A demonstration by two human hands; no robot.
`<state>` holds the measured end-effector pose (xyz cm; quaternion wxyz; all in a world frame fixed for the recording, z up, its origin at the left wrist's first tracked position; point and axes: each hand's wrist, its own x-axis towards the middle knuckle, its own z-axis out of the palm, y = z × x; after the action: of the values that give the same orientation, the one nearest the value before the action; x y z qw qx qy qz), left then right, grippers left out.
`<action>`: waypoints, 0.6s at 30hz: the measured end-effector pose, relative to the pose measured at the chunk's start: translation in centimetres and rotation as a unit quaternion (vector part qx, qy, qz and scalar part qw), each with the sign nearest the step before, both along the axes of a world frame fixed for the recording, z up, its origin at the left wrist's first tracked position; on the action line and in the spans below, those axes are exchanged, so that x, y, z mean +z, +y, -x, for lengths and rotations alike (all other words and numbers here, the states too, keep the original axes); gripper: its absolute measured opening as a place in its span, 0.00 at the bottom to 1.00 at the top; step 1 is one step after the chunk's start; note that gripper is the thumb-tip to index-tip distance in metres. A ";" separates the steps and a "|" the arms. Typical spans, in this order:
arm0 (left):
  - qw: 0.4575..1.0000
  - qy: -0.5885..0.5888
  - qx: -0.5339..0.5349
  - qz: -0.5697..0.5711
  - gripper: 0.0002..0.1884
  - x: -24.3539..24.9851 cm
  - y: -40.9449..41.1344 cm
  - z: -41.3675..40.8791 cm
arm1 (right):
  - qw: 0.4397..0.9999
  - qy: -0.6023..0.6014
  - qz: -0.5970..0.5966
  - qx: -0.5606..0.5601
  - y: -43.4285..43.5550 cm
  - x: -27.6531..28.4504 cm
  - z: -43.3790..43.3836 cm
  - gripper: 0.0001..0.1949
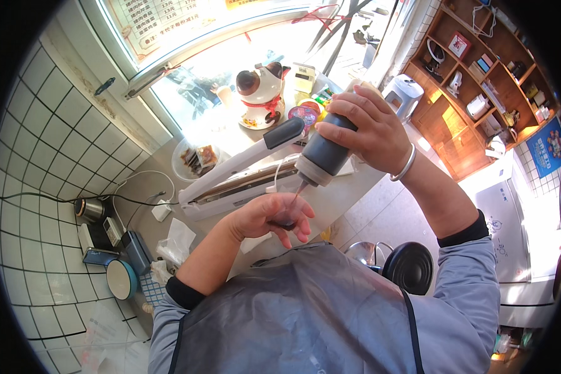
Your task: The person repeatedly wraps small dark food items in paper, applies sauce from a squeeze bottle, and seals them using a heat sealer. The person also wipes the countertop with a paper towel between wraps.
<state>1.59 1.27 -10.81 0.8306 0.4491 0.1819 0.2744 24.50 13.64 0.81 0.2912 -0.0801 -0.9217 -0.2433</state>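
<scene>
My right hand [376, 133] grips a squeeze bottle [325, 152] of dark liquid, tipped with its nozzle downward. The nozzle tip reaches the fingers of my left hand [257, 216]. Between those fingers is a small clear plastic pouch [286, 219] with dark liquid at its bottom; the fingers partly hide it. Just beyond my left hand lies a white impulse heat sealer [233, 163], its grey-ended lever raised. To the sealer's left, a clear round tub [194, 161] holds several packets with dark contents.
A ceramic cat figurine [260, 96] stands by the window, near packaged cups [304, 114]. Cables and a white plug [161, 211] lie left, with a teal bowl [121, 279] and crumpled tissue [176, 240]. A black round stool seat [407, 269] is at right, before a white chest freezer [500, 229].
</scene>
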 end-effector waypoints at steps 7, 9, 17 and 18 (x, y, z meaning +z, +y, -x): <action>0.999 -0.037 0.000 -0.005 0.45 -0.3 0.1 -0.2 | 1.000 -0.001 -0.012 0.013 -0.2 0.1 0.4 0.19; 0.999 -0.039 0.000 -0.009 0.45 -0.4 0.1 -0.2 | 1.000 -0.001 -0.015 0.016 -0.3 0.1 0.6 0.19; 0.999 -0.028 0.005 -0.023 0.46 -0.1 -0.1 -0.2 | 1.000 -0.005 -0.022 0.021 -0.5 0.7 0.9 0.19; 0.999 -0.024 0.005 -0.023 0.46 -0.1 -0.1 -0.2 | 0.999 -0.006 -0.023 0.022 -0.5 0.7 0.9 0.19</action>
<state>1.80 1.21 -10.91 0.8229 0.4604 0.1578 0.2931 23.60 13.19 1.53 0.2925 -0.0519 -0.9192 -0.2585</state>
